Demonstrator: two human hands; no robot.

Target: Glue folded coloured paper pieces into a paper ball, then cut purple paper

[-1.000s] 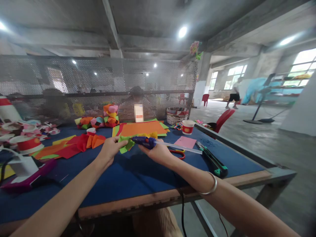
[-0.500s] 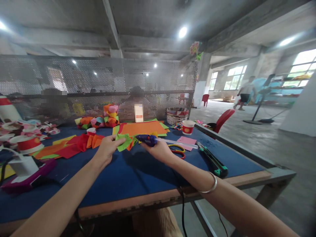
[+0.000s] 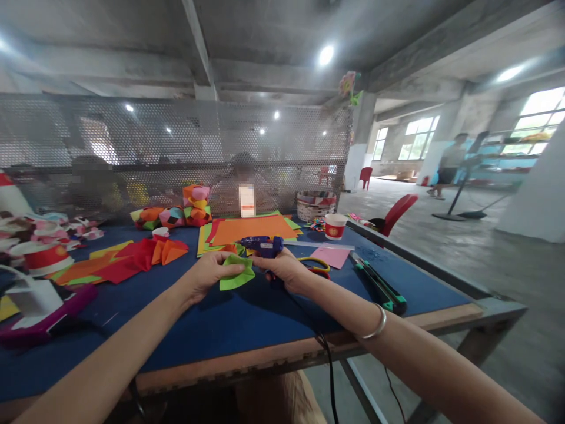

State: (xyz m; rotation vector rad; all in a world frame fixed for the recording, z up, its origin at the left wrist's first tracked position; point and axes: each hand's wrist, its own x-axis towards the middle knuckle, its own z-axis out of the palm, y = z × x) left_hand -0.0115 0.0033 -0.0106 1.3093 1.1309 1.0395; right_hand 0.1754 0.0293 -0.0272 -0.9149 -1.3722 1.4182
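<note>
Paper, crinkly, in left hand

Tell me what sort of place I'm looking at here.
Likely a handicraft workshop: a glue gun is held over the blue table, coloured sheets lie stacked beyond it, and multicoloured craft pieces stand near the mesh screen.

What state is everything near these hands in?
Green paper: creased
Left hand: pinching green paper
Glue gun: held, rod protruding
Right hand: gripping glue gun
Scissors: lying, partly hidden
Cutter: lying; blade unclear
Pink paper: flat
Sheets: stacked
Basket: upright
Cup beside basket: upright
</note>
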